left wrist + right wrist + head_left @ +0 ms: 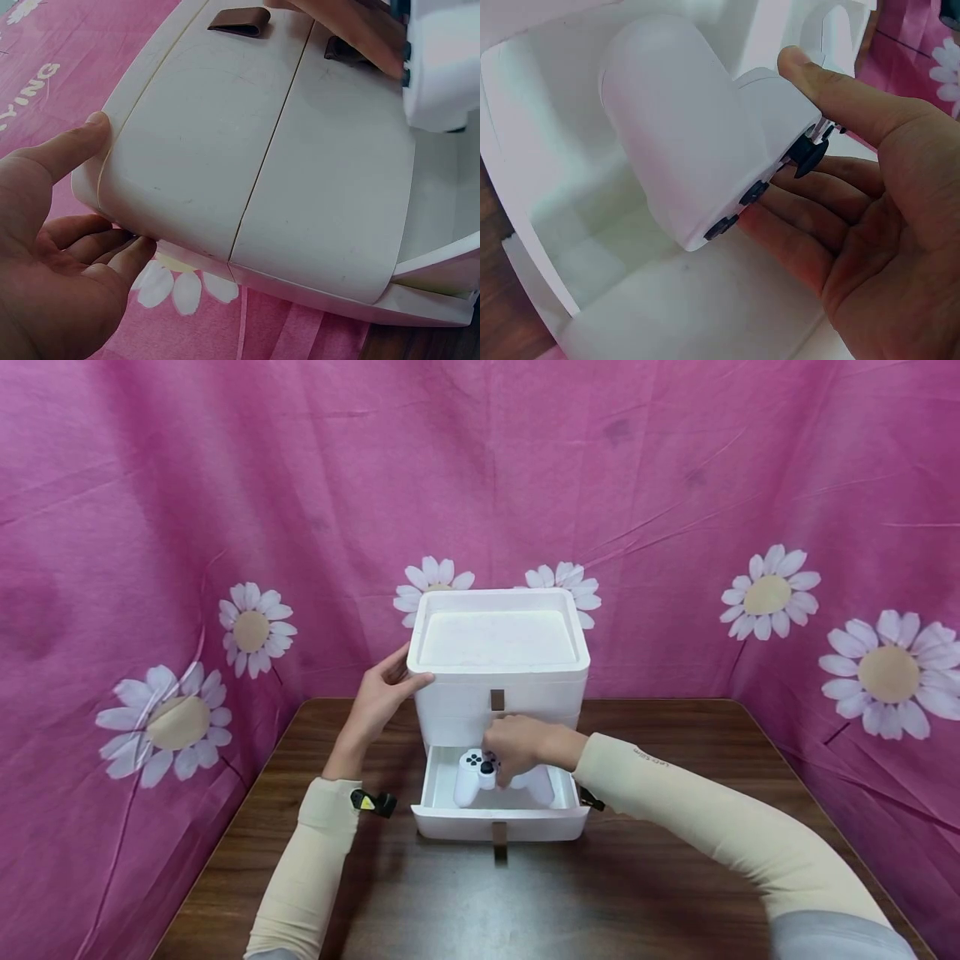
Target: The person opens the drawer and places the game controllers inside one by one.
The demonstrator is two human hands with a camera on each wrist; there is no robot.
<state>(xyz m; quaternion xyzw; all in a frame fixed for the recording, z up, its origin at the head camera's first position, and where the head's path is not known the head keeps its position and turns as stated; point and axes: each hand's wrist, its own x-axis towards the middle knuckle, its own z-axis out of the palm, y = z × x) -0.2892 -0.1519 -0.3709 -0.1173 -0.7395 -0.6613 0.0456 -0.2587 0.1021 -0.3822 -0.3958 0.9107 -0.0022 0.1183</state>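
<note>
A white drawer unit (pixel 457 702) stands on the table with its bottom drawer (pixel 450 825) pulled out. Inside that drawer is a white game controller (pixel 468 787) with dark buttons and sticks. My right hand (pixel 525 743) reaches over it and pinches its middle part; in the right wrist view the thumb lies on one face of the controller (pixel 667 112), fingers on the button face. At the unit's upper left corner rests my left hand (pixel 378 697). In the left wrist view its thumb touches the front edge, its fingers the side.
The unit has a recessed top (pixel 498 639) and brown pull tabs (pixel 497 700) on its drawer fronts. Below is a dark wooden table (pixel 360 893). A pink cloth (pixel 480 468) with white flowers hangs behind and at both sides.
</note>
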